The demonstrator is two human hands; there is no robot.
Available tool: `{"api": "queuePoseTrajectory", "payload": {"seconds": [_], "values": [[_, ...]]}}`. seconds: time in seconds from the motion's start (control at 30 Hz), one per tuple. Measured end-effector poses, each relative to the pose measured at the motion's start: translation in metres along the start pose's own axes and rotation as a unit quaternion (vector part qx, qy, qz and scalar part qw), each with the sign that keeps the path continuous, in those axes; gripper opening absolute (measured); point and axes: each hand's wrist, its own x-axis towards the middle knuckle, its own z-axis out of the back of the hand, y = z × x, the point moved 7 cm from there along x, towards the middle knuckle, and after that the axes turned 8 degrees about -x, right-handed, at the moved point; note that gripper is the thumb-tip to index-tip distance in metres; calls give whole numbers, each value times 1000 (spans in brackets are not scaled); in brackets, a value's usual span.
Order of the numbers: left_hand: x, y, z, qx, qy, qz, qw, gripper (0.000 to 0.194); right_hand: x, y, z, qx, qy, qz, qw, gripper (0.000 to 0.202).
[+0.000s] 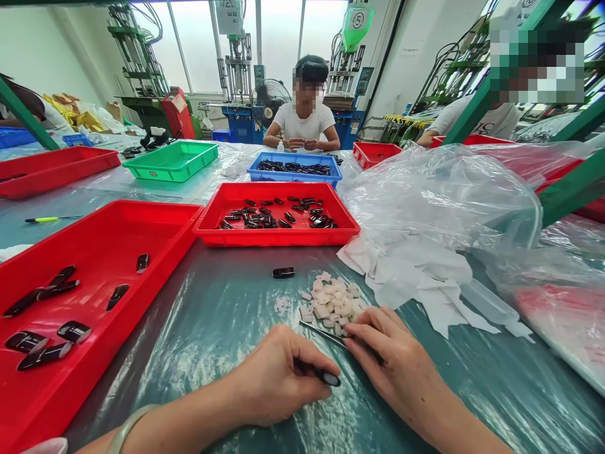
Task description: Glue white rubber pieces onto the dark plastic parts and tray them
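Note:
My left hand (278,378) is closed around a small black plastic part (328,378), whose rounded grey-ringed end pokes out past the thumb and forefinger. Thin metal tweezers (324,333) are pinched in my right hand (392,359), their tips pointing left along the near edge of a heap of small cream-coloured pads (335,299). The right fingertips touch or nearly touch that heap. Beside it on the left lies a little cluster of tiny whitish scraps (282,306). One loose black part (283,272) rests on the table behind the heap.
A red tray (278,238) with many black parts stands ahead; another red tray (155,252) holds several at left. Farther back are a blue tray (293,178) and green tray (172,170). White cloths (416,277), a clear bottle (489,306) and plastic sheeting lie right. Co-workers sit beyond.

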Motion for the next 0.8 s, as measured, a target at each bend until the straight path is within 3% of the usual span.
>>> {"api": "queuePoseTrajectory", "payload": {"seconds": [0.27,0.5,0.63,0.8], "values": [[1,6,0,9,1,3,1000,22,0,1,-2,-12,-3,-1,1000,16],[1,1,-6,25,39,-11,999,7,-3,5,14,7,-68,-1,998,9],[1,-1,-6,14,39,-11,999,7,-4,13,22,112,-59,-27,992,9],[0,-4,-9,15,54,-28,998,9,-1,19,14,295,-8,-65,953,11]]}}
